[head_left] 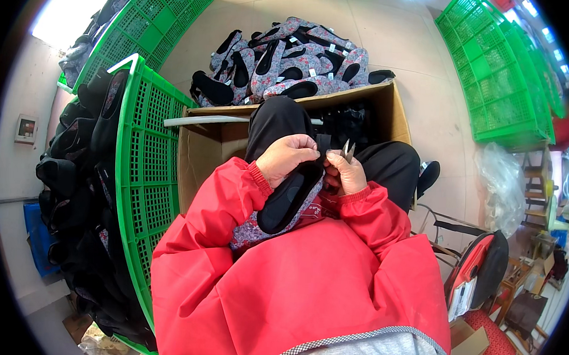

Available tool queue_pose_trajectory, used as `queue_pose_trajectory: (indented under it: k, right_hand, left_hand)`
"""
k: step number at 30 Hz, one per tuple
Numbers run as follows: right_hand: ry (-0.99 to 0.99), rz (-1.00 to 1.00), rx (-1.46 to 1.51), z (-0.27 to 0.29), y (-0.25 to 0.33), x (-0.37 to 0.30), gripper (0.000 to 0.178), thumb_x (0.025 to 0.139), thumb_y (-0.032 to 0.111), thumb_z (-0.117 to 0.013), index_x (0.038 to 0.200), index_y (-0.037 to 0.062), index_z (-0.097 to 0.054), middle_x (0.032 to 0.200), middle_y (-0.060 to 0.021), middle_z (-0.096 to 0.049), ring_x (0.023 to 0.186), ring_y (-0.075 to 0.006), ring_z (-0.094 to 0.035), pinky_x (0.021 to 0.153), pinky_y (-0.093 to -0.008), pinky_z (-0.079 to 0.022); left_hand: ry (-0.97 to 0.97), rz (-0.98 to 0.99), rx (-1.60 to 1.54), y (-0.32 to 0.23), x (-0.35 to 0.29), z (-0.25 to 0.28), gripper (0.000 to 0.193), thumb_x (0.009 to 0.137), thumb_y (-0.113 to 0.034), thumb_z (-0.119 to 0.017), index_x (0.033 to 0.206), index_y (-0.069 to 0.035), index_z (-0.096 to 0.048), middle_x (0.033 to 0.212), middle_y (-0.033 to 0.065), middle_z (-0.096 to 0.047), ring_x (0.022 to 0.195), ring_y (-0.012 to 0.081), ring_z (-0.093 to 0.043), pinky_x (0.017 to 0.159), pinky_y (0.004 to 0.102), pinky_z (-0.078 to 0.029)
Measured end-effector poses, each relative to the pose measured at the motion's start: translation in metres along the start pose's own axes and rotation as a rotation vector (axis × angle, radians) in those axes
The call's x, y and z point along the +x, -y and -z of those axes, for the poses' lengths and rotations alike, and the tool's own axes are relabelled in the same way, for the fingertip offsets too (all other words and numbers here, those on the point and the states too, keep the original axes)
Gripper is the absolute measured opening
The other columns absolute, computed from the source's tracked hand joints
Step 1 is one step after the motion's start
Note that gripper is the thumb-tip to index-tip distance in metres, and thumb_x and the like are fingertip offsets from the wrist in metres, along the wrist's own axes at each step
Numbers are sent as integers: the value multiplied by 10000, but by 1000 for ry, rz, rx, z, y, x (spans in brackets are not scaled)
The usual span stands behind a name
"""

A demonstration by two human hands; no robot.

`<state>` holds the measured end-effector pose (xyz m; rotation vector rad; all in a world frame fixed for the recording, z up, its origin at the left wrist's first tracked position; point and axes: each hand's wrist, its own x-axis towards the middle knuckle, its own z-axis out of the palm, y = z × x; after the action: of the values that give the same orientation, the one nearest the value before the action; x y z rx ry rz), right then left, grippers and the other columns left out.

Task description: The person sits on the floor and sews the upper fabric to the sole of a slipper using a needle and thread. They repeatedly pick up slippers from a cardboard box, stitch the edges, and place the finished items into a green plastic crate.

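A grey floral fabric shoe (290, 202) with a black insole lies in my lap, tilted, one end between my hands. At that end my left hand (285, 160) is closed, thumb and fingertips pinching the shoe's black edge or strap. Close beside it my right hand (348, 174) is closed around small metal snips (348, 150), whose pointed blades stick up past the fingers. Its thumb and fingertip also come near the black strap. Fingers hide exactly where the strap and the shoe meet.
A cardboard box (398, 113) with black items inside stands before my knees, a pale bar (207, 120) across it. Beyond is a pile of floral shoes (302, 58). Green crates (148, 171) with dark shoes line my left; another green crate (492, 72) stands far right. A chair (477, 268) is at right.
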<state>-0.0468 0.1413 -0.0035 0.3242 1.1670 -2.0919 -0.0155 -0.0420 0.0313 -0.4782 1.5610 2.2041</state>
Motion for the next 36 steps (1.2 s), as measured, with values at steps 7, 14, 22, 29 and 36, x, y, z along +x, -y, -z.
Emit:
queue_pose_trajectory:
  k: [7,14,22,29,36]
  right_hand:
    - [14,73,122,1,6,3,122,893,190,-672,907,83,-614,816,-6,-603,566,-38,-442,428,-183,-321]
    - [121,83,-326,14,26,-10,456,978,506,-458,1132,79,-496,875,-13,-594,608,-43,-433,462,-183,-303]
    - [343,-88,-517,52,41,-15,388,1003,396,-476,1180,51,-451,960,-58,-612,675,-61,-465,548,-189,-363]
    - [443,-157,-611,46,53,-23,352,993,307,-521,1217,35,-511,972,-40,-619,668,-59,-490,615,-211,-442]
    - [424,-250,-565,29,52,-29,252,1003,289,-496,1133,77,-531,892,5,-598,578,-30,-404,508,-187,-342]
  left_hand:
    - [-15,-7,-4,0,-1,1,44,865,-28,-618,908,-36,-610,860,-10,-589,826,67,-543,769,204,-433]
    - [-5,-35,-22,1,0,3,37,868,-46,-627,899,-30,-617,859,-9,-589,825,70,-539,769,208,-433]
    - [-28,-33,-6,0,0,0,36,878,-42,-624,911,-43,-610,866,-28,-585,823,57,-532,771,202,-422]
    - [-25,-32,-12,0,2,0,44,874,-28,-622,914,-46,-614,861,-27,-592,805,55,-534,767,198,-424]
    - [3,-45,-53,1,5,2,50,875,-23,-616,915,-52,-617,856,-31,-600,803,53,-537,768,198,-427]
